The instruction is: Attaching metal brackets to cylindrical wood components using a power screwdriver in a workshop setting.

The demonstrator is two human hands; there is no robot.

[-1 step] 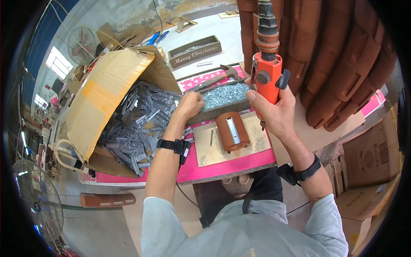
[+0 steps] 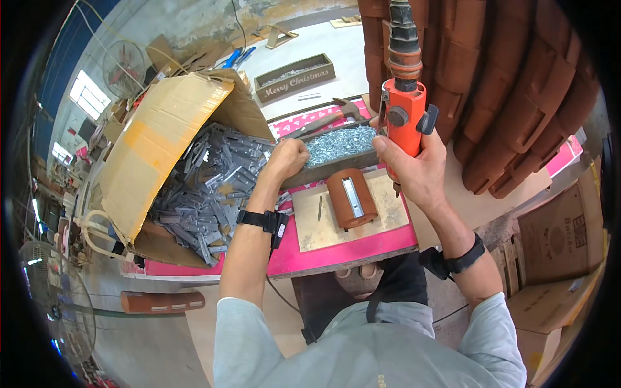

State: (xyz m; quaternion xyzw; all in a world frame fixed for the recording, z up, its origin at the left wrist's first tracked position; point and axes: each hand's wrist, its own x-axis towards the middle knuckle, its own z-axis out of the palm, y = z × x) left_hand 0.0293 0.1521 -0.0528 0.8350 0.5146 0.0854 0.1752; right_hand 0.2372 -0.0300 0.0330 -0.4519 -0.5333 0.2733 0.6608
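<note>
My right hand (image 2: 420,171) grips an orange power screwdriver (image 2: 404,116), its ribbed black and orange upper end rising and its dark tip pointing down. My left hand (image 2: 289,157) is closed at the left end of a long dark wooden tray (image 2: 326,170) full of small silvery screws (image 2: 339,143); whatever is in its fingers is hidden. Below the tray, a brown half-round piece like a roof tile (image 2: 337,200) lies on a light board (image 2: 304,233). A silvery metal strip (image 2: 352,197) runs along its top. Beside it on the board is a thin dark rod (image 2: 319,207).
Left of the tray, a tipped cardboard box (image 2: 168,129) spills many grey metal pieces (image 2: 217,181). A hammer (image 2: 336,115) lies behind the tray. Stacked brown tiles (image 2: 511,84) rise at the right. A second wooden tray (image 2: 294,81) stands farther back.
</note>
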